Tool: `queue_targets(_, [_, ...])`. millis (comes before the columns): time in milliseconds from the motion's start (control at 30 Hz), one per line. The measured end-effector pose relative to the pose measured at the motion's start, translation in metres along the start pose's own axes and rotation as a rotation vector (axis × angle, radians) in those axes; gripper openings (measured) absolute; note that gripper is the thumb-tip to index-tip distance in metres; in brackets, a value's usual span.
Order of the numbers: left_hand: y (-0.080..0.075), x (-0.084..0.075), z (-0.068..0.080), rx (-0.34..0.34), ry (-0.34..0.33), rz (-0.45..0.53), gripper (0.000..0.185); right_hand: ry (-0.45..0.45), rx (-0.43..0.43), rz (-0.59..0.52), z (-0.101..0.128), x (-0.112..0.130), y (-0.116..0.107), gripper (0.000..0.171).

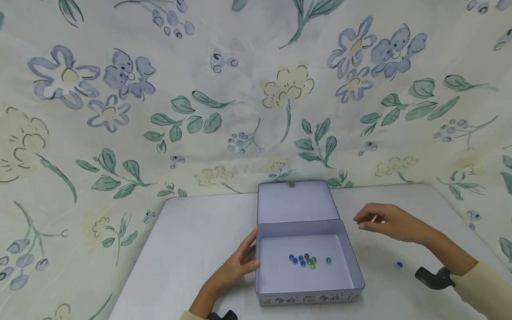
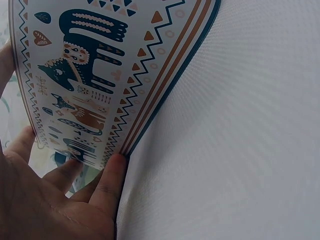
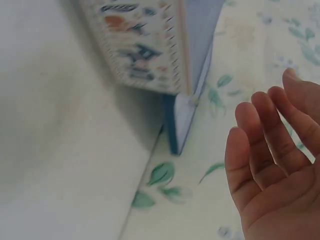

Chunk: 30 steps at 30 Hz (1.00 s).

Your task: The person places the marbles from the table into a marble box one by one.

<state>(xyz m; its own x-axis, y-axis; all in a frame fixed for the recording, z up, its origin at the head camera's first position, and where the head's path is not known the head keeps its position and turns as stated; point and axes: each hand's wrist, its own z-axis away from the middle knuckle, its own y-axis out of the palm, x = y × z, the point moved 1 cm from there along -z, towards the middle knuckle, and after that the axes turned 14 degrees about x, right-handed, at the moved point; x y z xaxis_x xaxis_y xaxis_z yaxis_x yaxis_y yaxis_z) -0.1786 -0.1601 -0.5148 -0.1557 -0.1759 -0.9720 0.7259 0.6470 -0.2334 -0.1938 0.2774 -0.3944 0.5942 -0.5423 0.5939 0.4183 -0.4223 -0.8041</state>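
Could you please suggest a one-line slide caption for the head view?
Left hand steadies an open tin box holding marbles while the right hand hovers beside it.

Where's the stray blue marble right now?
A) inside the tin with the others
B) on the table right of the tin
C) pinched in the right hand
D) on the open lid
B: the lone blue marble lies on the table right of the tin, below the right hand, which is open and holds nothing; the other marbles lie inside the tin.
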Motion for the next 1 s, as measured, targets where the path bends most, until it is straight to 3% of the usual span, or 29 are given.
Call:
queue_targets(233, [-0.002, -0.001, 0.000, -0.013, 0.002, -0.002, 0.082, 0.160, -0.030, -0.033, 0.031, -0.020, 0.003, 0.014])
queue_targets(467, [0.000, -0.002, 0.001, -0.006, 0.005, 0.012, 0.083, 0.224, -0.050, -0.056, 0.052, -0.036, 0.013, 0.016])
queue_targets(1000, [0.000, -0.001, 0.000, -0.008, 0.002, -0.007, 0.084, 0.462, -0.099, -0.145, 0.091, -0.064, 0.046, 0.021])
